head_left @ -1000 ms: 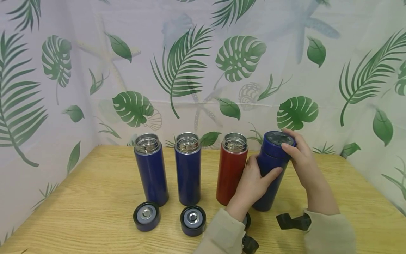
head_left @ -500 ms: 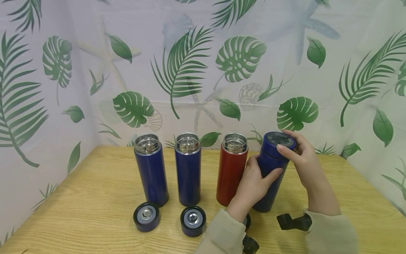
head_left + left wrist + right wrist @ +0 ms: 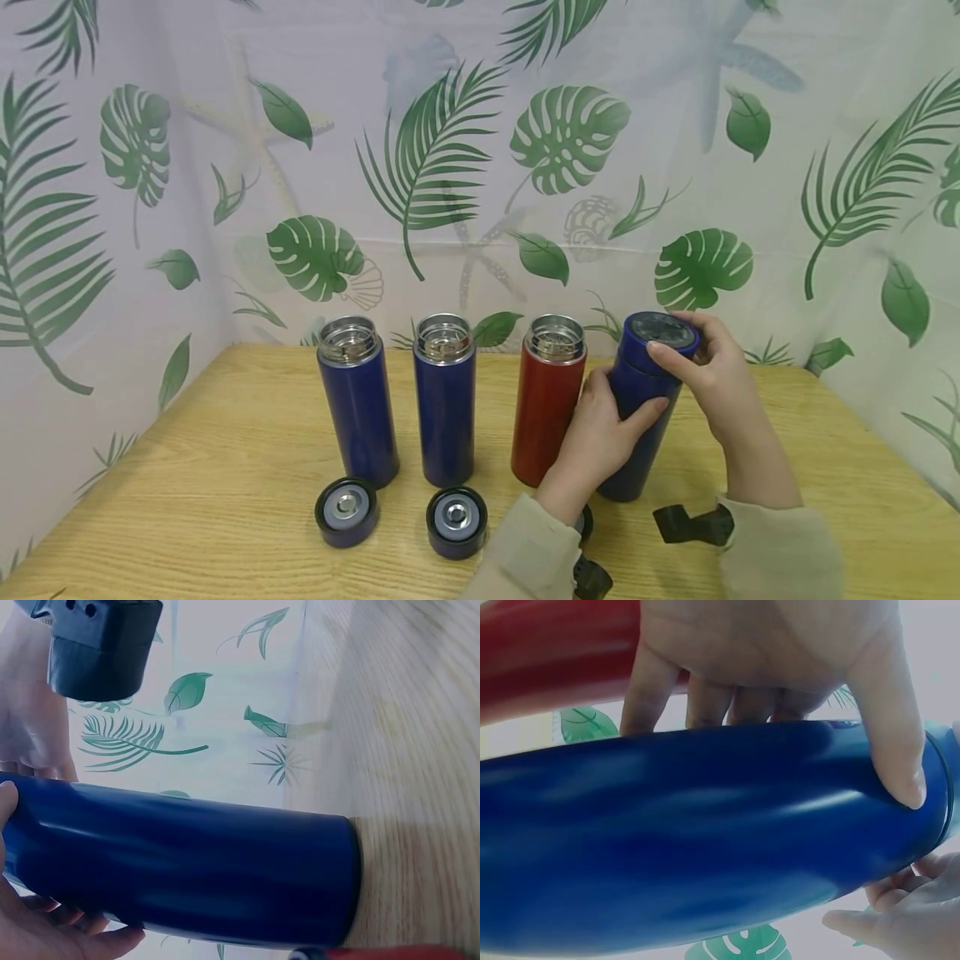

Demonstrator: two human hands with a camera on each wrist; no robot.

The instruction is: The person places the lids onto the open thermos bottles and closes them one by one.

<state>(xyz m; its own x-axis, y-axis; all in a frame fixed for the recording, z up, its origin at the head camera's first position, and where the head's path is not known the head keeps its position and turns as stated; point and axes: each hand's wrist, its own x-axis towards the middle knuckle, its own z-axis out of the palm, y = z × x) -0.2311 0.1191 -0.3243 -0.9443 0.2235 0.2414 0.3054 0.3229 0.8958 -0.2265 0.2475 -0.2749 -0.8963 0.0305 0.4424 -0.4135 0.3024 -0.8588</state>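
Note:
A blue thermos bottle (image 3: 651,433) stands at the right end of a row, its dark-topped lid (image 3: 660,331) seated on it. My left hand (image 3: 603,429) wraps round its upper body, thumb across the front. Up at the lid, my right hand (image 3: 720,367) grips the rim between thumb and fingers. The left wrist view shows the blue bottle (image 3: 187,862) with its base at the tabletop. In the right wrist view the left hand's fingers (image 3: 652,694) curl behind the bottle, while part of the right hand (image 3: 915,915) shows by the lid end.
A lidless red bottle (image 3: 549,417) stands just left of the held one. Two lidless blue bottles (image 3: 363,417) stand farther left. Upturned lids (image 3: 347,512) lie in front on the wooden table (image 3: 225,500), one mostly hidden by the left sleeve. A leaf-patterned cloth (image 3: 450,125) hangs behind.
The right thumb has shifted leftward along the front of the lid's rim, and the right hand has turned slightly with it. The left hand and bottle have stayed in place.

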